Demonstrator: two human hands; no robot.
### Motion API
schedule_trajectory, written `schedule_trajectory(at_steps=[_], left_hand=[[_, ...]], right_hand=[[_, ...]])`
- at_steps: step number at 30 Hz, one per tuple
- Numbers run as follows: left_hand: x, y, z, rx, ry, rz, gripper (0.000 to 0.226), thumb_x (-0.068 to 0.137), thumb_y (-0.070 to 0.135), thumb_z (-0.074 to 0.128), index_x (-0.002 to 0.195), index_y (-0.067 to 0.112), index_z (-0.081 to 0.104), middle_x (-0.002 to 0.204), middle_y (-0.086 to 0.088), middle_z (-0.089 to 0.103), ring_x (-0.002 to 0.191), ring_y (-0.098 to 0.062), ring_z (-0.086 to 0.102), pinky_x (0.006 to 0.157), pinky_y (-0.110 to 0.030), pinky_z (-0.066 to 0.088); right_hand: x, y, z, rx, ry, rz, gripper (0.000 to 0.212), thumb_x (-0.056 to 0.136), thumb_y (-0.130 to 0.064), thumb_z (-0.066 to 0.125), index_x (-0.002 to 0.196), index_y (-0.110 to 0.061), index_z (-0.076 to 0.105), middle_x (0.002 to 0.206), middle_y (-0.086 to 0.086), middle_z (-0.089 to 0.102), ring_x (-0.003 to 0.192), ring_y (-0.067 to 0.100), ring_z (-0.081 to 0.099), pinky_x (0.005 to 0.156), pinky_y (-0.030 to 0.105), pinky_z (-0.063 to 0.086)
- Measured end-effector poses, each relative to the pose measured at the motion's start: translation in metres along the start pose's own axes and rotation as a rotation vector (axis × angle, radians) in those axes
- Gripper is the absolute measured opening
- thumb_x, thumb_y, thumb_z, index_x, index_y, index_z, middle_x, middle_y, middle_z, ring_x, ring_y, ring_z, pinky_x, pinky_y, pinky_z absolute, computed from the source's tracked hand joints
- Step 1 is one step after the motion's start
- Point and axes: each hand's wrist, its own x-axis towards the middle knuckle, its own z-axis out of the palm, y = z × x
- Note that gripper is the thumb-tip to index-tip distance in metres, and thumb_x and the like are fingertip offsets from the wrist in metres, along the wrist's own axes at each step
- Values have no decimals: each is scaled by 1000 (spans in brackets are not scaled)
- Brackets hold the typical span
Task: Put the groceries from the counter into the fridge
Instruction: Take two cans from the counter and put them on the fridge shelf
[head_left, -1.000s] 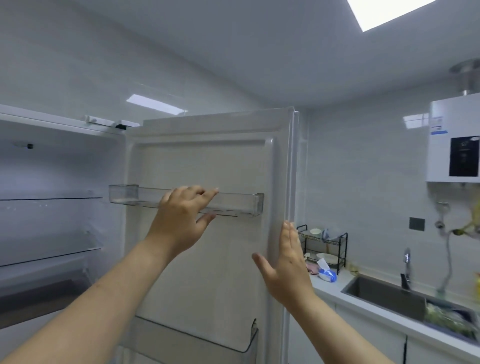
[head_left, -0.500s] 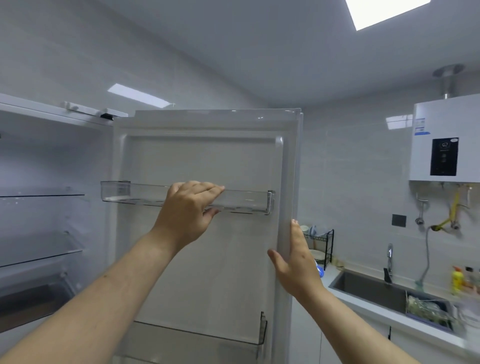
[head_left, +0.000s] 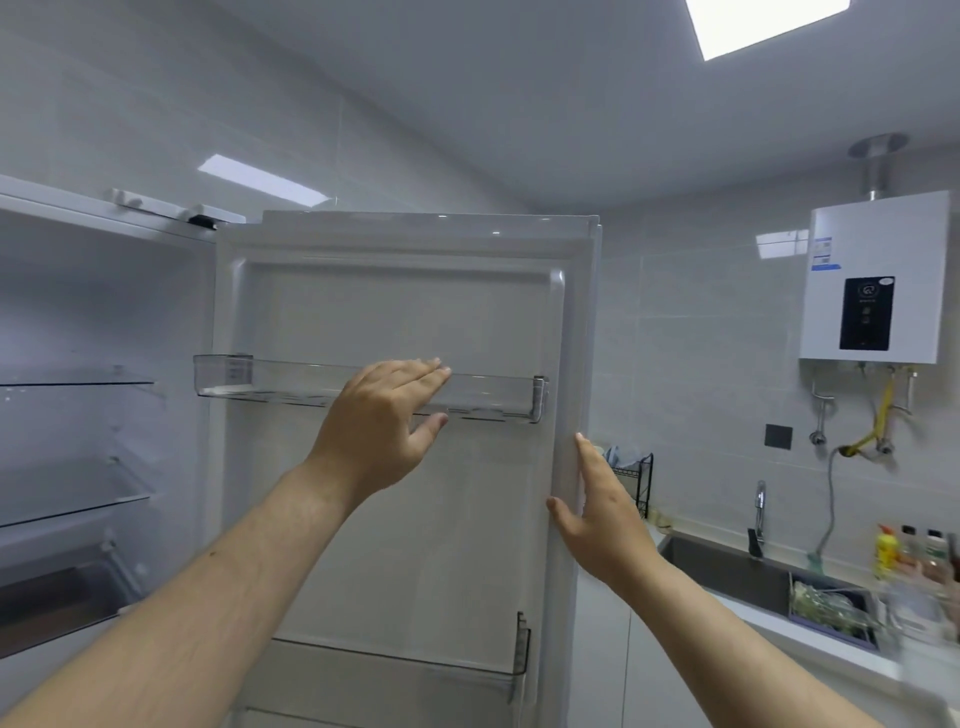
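Head view, fridge (head_left: 104, 312) open. The fridge door (head_left: 405, 545) stands swung wide, its inner face towards the camera.

Left hand (head_left: 374, 436): grip apart, fingers (head_left: 415, 371) nearly straight and laid along the top rim of the clear upper door bin (head_left: 493, 395), thumb (head_left: 434, 422) spread below the bin's lower edge. Whether the thumb touches the bin cannot be told.

Right hand (head_left: 605, 525): grip apart, palm flat, straight fingers against the outer edge of the door and thumb on its inner border.

A lower door bin (head_left: 415, 670) sits near the foot of the door; glass shelves (head_left: 78, 383) show inside the cabinet at left.

Groceries: a bag of greens (head_left: 823, 608), blurred, lies in a grey tub (head_left: 852, 639) at the sink (head_left: 727, 571), well apart from both hands. Bottles (head_left: 885, 551) stand on the counter (head_left: 769, 626) behind it.
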Motion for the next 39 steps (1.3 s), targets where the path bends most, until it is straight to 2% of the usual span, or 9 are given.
schedule_trajectory(at_steps=[5, 9, 11, 20, 23, 26, 31, 35, 39], left_hand=[[-15, 19, 1, -55, -64, 24, 57, 87, 44, 46, 130, 10, 61, 147, -13, 47, 138, -25, 41, 118, -37, 22], [-23, 40, 6, -211, -41, 42, 45, 89, 41, 50, 118, 13, 70, 134, -5, 61, 125, -18, 56, 104, -36, 46], [-26, 50, 10, -272, -117, 30, 48, 87, 46, 48, 117, 17, 71, 127, 0, 65, 119, -15, 61, 97, -34, 51], [-40, 81, 62, -402, -398, 6, 77, 77, 66, 23, 136, 29, 55, 145, 13, 48, 134, -4, 42, 105, -23, 36], [-44, 95, 77, -441, -406, 34, 68, 82, 61, 32, 137, 26, 55, 147, 9, 47, 135, -6, 42, 105, -19, 31], [-50, 109, 89, -457, -398, 73, 57, 85, 45, 48, 137, 21, 55, 148, 1, 46, 138, -15, 41, 108, -28, 32], [-55, 131, 107, -474, -416, 114, 57, 84, 45, 44, 129, 14, 63, 139, -10, 56, 131, -27, 51, 107, -38, 33], [-51, 171, 123, -523, -453, 157, 61, 85, 49, 42, 135, 17, 57, 144, -5, 51, 136, -21, 45, 112, -35, 33], [-45, 224, 137, -569, -569, 186, 53, 94, 40, 55, 144, 25, 45, 153, 6, 38, 142, -11, 31, 114, -24, 21]], right_hand=[[-7, 5, -17, -75, -26, -30, 69, 92, -19, 61, 153, -20, 28, 159, -6, 29, 148, 9, 20, 119, 23, 16], [-19, 10, -29, -103, -52, -43, 62, 92, -24, 61, 149, -23, 38, 155, -8, 38, 145, 9, 29, 118, 37, 29], [-27, 13, -37, -137, -48, -28, 59, 93, -24, 62, 148, -22, 40, 153, -8, 40, 143, 10, 33, 118, 34, 30], [-61, 31, -70, -333, -99, 62, 57, 94, -24, 62, 146, -21, 42, 150, -7, 44, 137, 11, 41, 109, 20, 31], [-76, 39, -78, -382, -112, 106, 57, 94, -26, 60, 147, -23, 40, 150, -7, 44, 135, 9, 41, 108, 18, 30], [-91, 48, -87, -408, -115, 152, 58, 94, -27, 60, 148, -23, 40, 151, -6, 43, 138, 9, 37, 112, 22, 28], [-119, 65, -111, -448, -108, 228, 57, 94, -27, 59, 148, -23, 40, 152, -6, 41, 141, 9, 34, 115, 23, 26], [-146, 83, -140, -511, -124, 291, 59, 95, -30, 57, 149, -24, 37, 154, -6, 38, 144, 8, 30, 117, 25, 23], [-175, 99, -181, -581, -142, 369, 56, 95, -31, 55, 148, -24, 38, 151, -7, 44, 139, 10, 38, 115, 28, 33]])
